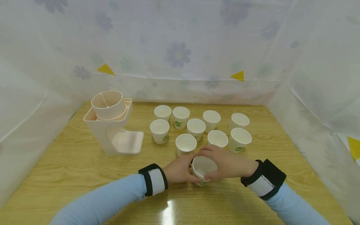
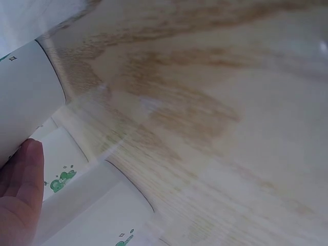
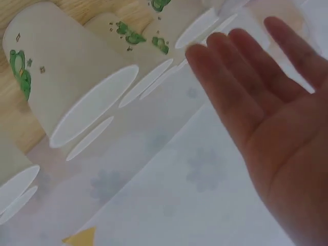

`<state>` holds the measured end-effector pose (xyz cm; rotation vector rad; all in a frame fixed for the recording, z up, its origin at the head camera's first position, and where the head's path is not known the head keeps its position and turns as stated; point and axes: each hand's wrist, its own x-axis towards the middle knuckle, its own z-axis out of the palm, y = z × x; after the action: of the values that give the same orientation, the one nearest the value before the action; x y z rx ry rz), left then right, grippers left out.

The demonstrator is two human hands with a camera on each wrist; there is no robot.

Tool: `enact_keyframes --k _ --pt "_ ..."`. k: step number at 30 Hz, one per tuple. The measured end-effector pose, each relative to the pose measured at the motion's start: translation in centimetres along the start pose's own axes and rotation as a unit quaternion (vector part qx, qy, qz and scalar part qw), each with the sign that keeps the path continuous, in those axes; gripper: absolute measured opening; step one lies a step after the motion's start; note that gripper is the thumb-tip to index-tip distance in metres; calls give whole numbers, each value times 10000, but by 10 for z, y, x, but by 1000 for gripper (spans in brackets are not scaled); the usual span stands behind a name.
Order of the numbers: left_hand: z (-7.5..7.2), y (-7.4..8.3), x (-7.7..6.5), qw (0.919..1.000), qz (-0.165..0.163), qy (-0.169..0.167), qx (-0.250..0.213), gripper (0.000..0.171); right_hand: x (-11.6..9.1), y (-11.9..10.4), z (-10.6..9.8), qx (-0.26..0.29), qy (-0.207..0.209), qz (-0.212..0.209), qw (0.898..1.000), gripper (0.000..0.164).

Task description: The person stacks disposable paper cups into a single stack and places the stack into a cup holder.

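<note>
A white paper cup (image 1: 203,167) with a green print stands at the front of the group, with what looks like a doubled rim. My left hand (image 1: 180,169) holds it from the left, thumb in front and fingers behind. In the left wrist view, the fingers (image 2: 23,179) lie against a cup wall (image 2: 25,97). On the cup's right, my right hand (image 1: 229,162) arches over the rim, slightly blurred. The right wrist view shows that palm (image 3: 287,154) bare, fingers extended, with no cup in it. Another paper cup (image 1: 186,143) stands just behind.
Several more paper cups stand upright behind the hands, among them one at the right (image 1: 239,140) and one at the left (image 1: 159,131). A pale pink stand with a round top (image 1: 109,125) is on the table's left. Sheeting with yellow triangles (image 1: 238,76) encloses the wooden table (image 1: 70,175).
</note>
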<state>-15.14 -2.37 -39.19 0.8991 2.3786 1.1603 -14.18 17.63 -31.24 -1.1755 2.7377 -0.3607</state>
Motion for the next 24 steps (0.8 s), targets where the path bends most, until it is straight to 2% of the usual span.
enact_keyframes --k 3,7,11,13,15,20,24 --pt "0 1 0 10000 -12 49 28 69 3 14 -7 -279 595 517 9965 52" --pt "0 1 0 10000 1 96 27 69 8 35 -14 -1011 1137 1282 9800 50" --pt "0 -1 0 9999 34 102 -17 68 14 46 -12 -1460 1077 2010 9626 59" --pt "1 -1 0 9999 42 108 14 67 16 49 -9 -1568 917 2247 9574 66" --pt "1 -1 0 9999 51 131 64 66 17 51 -6 -1520 758 2268 9590 70" --pt "1 1 0 9998 61 149 98 62 19 58 -8 -926 189 1807 9790 74" --pt "1 1 0 9998 41 160 120 62 20 61 -12 -738 -242 1570 9845 78"
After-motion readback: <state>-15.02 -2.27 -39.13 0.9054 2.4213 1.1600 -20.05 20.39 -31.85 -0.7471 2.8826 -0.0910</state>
